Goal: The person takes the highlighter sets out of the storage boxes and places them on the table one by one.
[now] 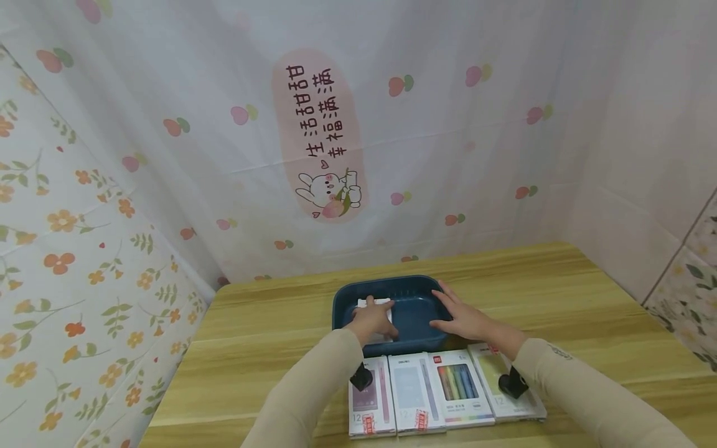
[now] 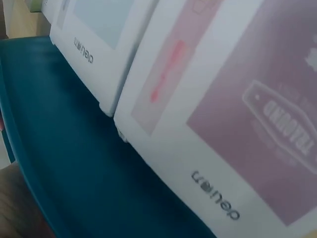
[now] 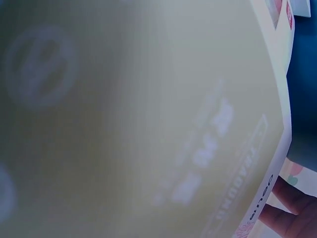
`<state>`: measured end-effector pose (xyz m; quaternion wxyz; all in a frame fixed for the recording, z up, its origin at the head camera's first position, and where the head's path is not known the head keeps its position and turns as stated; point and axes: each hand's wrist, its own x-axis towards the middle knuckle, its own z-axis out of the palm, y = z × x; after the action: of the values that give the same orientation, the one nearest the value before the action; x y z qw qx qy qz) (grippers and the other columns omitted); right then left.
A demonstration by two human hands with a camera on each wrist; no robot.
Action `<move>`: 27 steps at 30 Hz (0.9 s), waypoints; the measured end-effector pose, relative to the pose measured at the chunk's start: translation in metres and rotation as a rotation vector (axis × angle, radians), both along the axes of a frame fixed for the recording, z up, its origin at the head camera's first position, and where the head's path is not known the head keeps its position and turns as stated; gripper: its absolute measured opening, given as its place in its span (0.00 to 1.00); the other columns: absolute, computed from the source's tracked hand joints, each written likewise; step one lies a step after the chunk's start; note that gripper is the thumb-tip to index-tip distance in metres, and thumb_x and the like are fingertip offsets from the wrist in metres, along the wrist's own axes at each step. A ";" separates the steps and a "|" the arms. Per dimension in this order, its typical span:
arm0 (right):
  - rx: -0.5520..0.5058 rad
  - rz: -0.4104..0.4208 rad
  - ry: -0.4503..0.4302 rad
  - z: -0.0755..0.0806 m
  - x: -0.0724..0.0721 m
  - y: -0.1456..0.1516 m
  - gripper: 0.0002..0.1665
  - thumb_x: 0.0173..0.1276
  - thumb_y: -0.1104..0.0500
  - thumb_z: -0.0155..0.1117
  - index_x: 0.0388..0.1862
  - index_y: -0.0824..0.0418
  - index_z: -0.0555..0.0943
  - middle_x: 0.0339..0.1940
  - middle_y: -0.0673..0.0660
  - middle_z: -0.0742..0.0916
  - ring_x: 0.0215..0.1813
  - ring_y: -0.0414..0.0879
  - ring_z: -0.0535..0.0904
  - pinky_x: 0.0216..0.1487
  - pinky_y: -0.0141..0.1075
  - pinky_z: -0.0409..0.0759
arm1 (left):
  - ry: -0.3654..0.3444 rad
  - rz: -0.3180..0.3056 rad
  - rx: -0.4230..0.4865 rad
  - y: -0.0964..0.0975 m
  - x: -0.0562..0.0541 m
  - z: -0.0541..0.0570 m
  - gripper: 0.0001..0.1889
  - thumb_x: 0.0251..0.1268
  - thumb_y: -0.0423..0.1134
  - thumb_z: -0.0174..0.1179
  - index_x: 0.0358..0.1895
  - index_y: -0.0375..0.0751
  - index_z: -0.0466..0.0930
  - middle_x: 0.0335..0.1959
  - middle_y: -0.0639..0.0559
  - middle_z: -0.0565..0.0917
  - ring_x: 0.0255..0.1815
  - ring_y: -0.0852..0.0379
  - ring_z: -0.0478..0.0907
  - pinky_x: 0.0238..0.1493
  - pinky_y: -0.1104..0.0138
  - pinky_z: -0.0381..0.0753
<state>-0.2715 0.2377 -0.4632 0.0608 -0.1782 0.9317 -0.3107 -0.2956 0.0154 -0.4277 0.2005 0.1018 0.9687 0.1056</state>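
Note:
In the head view my left hand (image 1: pixel 371 319) reaches into a dark blue plastic bin (image 1: pixel 420 342). Its fingers and thumb span a white box (image 1: pixel 383 338) that lies at the bin's left side, and the hand covers much of it. My right hand (image 1: pixel 462 317) is at the bin's right rim, fingers spread and thumb over the inside. Only some of its fingers (image 3: pixel 282 216) show in the right wrist view. The left wrist view has the bin's rim (image 2: pixel 29 173) and, at its lower left edge, a blurred piece of a hand (image 2: pixel 20 203).
In front of the bin several flat white boxes lie in a row: a purple-panelled box (image 1: pixel 372 417), a pale blue one (image 1: pixel 406 386), a coloured-pen box (image 1: pixel 465 407) and a yellow-green one (image 1: pixel 521 407). The wooden table (image 1: pixel 252 348) meets a printed curtain (image 1: pixel 448 155) behind.

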 end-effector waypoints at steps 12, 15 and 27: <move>0.000 0.004 0.006 -0.003 -0.002 0.002 0.46 0.64 0.44 0.57 0.72 0.64 0.51 0.74 0.66 0.44 0.63 0.69 0.64 0.52 0.57 0.70 | -0.009 -0.136 -0.153 -0.006 -0.001 0.007 0.43 0.46 0.62 0.64 0.69 0.65 0.56 0.70 0.40 0.53 0.54 0.40 0.70 0.52 0.52 0.73; 0.001 0.003 0.004 -0.003 -0.002 0.001 0.46 0.64 0.44 0.57 0.72 0.64 0.51 0.74 0.65 0.45 0.63 0.69 0.64 0.51 0.57 0.70 | -0.022 -0.171 -0.179 -0.006 -0.002 0.007 0.41 0.48 0.63 0.62 0.68 0.66 0.57 0.71 0.41 0.50 0.62 0.39 0.65 0.56 0.50 0.70; -0.003 -0.003 0.006 -0.001 -0.001 0.001 0.45 0.64 0.46 0.58 0.71 0.65 0.52 0.74 0.66 0.45 0.64 0.69 0.63 0.51 0.57 0.71 | 0.032 -0.121 -0.081 -0.004 -0.004 0.000 0.35 0.47 0.56 0.67 0.63 0.61 0.68 0.63 0.39 0.60 0.35 0.50 0.74 0.49 0.55 0.72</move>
<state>-0.2723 0.2383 -0.4643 0.0572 -0.1776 0.9316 -0.3119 -0.2993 0.0110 -0.4276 0.1951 0.1537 0.9672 0.0525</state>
